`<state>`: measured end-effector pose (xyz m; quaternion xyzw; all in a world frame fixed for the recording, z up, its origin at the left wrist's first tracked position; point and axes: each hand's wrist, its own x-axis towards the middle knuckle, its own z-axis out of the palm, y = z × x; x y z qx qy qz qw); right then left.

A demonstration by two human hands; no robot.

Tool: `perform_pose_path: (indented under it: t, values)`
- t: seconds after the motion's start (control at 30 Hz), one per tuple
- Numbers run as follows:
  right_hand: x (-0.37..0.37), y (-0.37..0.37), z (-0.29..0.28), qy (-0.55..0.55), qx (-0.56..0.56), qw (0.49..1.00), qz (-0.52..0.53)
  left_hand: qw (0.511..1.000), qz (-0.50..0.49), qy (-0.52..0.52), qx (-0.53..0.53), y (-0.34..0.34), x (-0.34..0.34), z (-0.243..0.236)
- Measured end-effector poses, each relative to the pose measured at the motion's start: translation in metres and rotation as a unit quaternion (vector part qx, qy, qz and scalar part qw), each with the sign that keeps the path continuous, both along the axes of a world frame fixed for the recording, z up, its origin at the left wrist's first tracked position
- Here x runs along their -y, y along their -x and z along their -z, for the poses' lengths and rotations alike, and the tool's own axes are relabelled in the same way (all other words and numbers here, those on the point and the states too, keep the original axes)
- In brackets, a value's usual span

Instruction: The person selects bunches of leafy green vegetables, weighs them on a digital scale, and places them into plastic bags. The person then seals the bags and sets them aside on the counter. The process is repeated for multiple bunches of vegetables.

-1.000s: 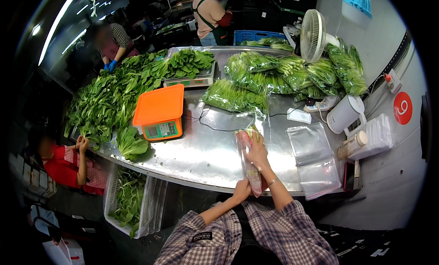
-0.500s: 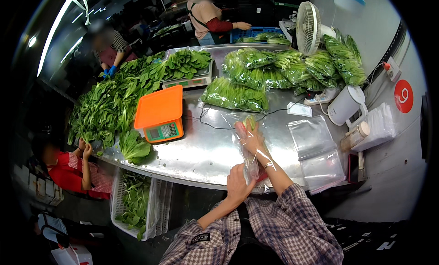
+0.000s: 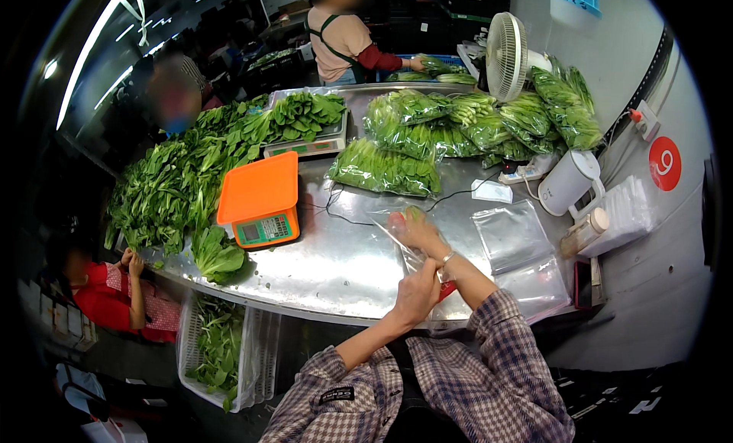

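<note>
In front of me at the steel table's near edge, a clear plastic bag point(image 3: 411, 258) lies under both my hands. My right hand point(image 3: 422, 235) is closed on its far part, where something pale green and red shows through the film; I cannot make out what it is. My left hand point(image 3: 417, 292) pinches the film beside my right wrist. A small red thing point(image 3: 447, 289) shows beneath my right forearm. To the right lie flat clear bags point(image 3: 513, 233). Beyond my hands rests a filled bag of leafy greens point(image 3: 385, 168).
An orange-topped scale point(image 3: 259, 189) stands left, beside heaped loose greens point(image 3: 164, 187). More bagged greens, a fan point(image 3: 506, 57), a white kettle point(image 3: 569, 183) and a jar point(image 3: 585, 231) line the back and right. Black cables cross the table. Co-workers stand beyond and at left.
My left hand has moved up and right, from the bag's near end to beside my right wrist. My right hand has shifted slightly away. The far co-worker now reaches into the blue crate.
</note>
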<state>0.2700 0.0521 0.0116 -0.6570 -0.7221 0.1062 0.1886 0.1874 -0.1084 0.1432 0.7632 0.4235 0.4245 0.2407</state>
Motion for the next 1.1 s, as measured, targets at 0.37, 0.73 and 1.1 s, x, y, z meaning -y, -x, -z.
perform_pose_path:
  t: [0.37,0.73,1.1]
  values:
    - [0.01,-0.052,-0.104,0.359,-0.034,0.865,-0.348,0.944,0.056,0.168,0.279,-0.017,-0.021,-0.043]
    - [-0.033,-0.024,-0.1,0.554,0.011,0.811,-0.19,0.995,0.049,-0.053,-0.064,0.044,-0.082,0.068]
    - [0.053,-0.053,-0.245,-0.081,0.102,0.917,-0.378,0.981,-0.006,0.069,0.179,0.068,-0.112,0.078]
